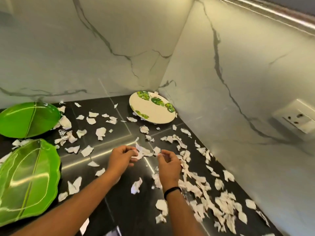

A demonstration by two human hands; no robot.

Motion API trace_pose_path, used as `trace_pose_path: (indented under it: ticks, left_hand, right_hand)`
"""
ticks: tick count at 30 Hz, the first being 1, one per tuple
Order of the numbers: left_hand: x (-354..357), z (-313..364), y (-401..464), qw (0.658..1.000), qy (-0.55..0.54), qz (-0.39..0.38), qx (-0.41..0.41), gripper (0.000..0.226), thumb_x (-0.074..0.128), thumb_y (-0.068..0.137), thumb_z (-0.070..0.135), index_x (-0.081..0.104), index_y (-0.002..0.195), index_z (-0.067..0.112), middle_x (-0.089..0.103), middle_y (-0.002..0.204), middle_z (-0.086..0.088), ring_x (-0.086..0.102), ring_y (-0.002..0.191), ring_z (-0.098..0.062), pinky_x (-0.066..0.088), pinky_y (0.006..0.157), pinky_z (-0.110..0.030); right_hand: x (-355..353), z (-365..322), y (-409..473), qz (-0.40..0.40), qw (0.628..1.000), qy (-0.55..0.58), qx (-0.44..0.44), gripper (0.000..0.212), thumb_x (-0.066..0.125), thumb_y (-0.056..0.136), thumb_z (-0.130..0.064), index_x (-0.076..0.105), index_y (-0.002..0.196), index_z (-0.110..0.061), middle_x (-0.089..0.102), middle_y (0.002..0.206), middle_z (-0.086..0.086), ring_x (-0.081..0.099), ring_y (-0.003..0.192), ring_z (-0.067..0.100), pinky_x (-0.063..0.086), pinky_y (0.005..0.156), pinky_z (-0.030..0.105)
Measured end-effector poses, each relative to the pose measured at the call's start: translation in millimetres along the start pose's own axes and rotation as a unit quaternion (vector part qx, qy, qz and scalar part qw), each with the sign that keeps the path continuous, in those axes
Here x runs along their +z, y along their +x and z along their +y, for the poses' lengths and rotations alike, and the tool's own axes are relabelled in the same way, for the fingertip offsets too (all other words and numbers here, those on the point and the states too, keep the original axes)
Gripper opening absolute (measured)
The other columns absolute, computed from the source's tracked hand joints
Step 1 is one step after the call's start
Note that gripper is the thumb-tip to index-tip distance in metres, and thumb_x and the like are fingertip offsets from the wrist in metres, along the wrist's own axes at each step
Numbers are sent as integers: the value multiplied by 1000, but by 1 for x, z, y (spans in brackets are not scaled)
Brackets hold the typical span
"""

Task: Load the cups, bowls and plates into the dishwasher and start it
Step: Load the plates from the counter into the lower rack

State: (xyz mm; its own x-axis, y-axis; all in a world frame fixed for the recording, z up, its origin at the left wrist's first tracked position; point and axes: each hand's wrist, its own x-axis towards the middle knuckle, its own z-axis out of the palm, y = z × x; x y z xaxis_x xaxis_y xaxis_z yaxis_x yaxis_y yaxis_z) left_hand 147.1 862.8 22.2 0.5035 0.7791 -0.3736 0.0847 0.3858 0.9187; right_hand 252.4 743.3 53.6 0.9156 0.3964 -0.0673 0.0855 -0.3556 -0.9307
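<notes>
Both my hands are out over the glossy black tiled bench (pixel 119 206), in the corner where two white marble-veined walls (pixel 85 48) meet.

My left hand (pixel 121 157) has its fingers curled, pinching a torn scrap of white paper (pixel 139 155) between thumb and fingertips. My right hand (pixel 168 165), a black band (pixel 172 191) on its wrist, is curled too, thumb and forefinger drawn together at a small white piece; motion blur keeps me from telling whether it actually grips it. The two hands are near each other, not touching.

Plates, all on the bench:
- round cream ceramic plate with green leaf print (pixel 152 108), in the far corner, close against the right wall; one side appears raised off the bench.
- glossy green leaf-shaped plate (pixel 29 119), far left, near the back wall.
- second glossy green leaf-shaped plate (pixel 29 181), near left, just in front of the first, partly cut off by the frame edge.

Many torn white paper pieces (pixel 219 206) lie scattered across the bench, thickest along the right wall and thinner toward the green plates, some touching their rims.

A white wall socket (pixel 297 119) sits on the right wall.
</notes>
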Motion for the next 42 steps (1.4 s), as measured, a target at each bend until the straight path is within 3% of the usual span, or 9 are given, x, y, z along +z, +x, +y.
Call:
trace_pose_path:
  ticks: [5,10,16,23,27,32,35,38,42]
  left_hand:
    - [21,15,67,998,-38,33,-30,9,62,92,1,70,94,6,72,85,-17,68,68,-25,55,57,-31]
    - [49,38,140,996,-34,79,-32,9,62,94,6,69,89,4,71,80,-14,65,58,-19,56,53,-29]
    - [78,56,197,983,-102,97,-113,23,69,95,19,58,86,1,67,82,-16,67,59,-26,55,44,-25]
    - [80,61,229,983,-70,120,-119,12,66,95,6,64,106,3,70,91,-16,60,35,-14,50,35,-21]
    - [79,74,229,981,-60,158,-96,4,61,96,6,63,98,3,71,94,-17,63,49,-20,47,34,-19]
    - [64,75,197,978,-5,207,-22,24,58,94,13,67,78,-4,62,61,-12,51,42,-21,41,41,-26]
    - [45,69,166,981,10,194,4,32,58,94,13,58,64,2,52,53,-10,45,44,-22,37,47,-28]
    - [28,72,144,986,20,167,9,28,58,96,15,61,70,6,52,59,-10,43,49,-19,34,48,-29]
    - [12,71,116,996,8,88,5,22,63,96,14,66,75,7,49,54,-4,37,47,-15,32,47,-29]
  right_hand:
    - [41,-6,76,7,998,-14,55,14,69,89,-15,66,103,-19,71,97,2,67,92,19,51,76,24]
    - [53,-8,122,-10,997,-34,74,22,66,93,-14,62,114,-15,66,103,3,58,76,4,40,52,8]
    - [65,-10,153,-54,995,-65,50,35,70,90,-20,61,124,-17,65,118,3,63,109,18,52,95,34]
    - [54,-7,169,-69,994,-66,54,31,70,92,-19,61,122,-16,66,120,4,63,108,18,52,98,38]
    - [39,-11,176,-48,995,-64,55,36,69,93,-21,60,127,-15,64,125,5,61,110,17,52,99,37]
    - [16,-30,185,13,998,-26,48,45,68,95,-28,54,135,-13,62,129,6,60,116,22,50,101,36]
    - [4,-33,184,41,998,-21,40,53,66,95,-32,49,141,-11,60,131,10,60,116,26,50,103,42]
    - [-4,-28,171,58,997,-25,49,61,68,93,-36,47,144,-8,59,135,10,58,121,27,47,107,46]
    - [-23,-11,144,98,993,3,61,55,73,82,-43,61,126,-12,69,115,5,66,106,25,53,97,48]
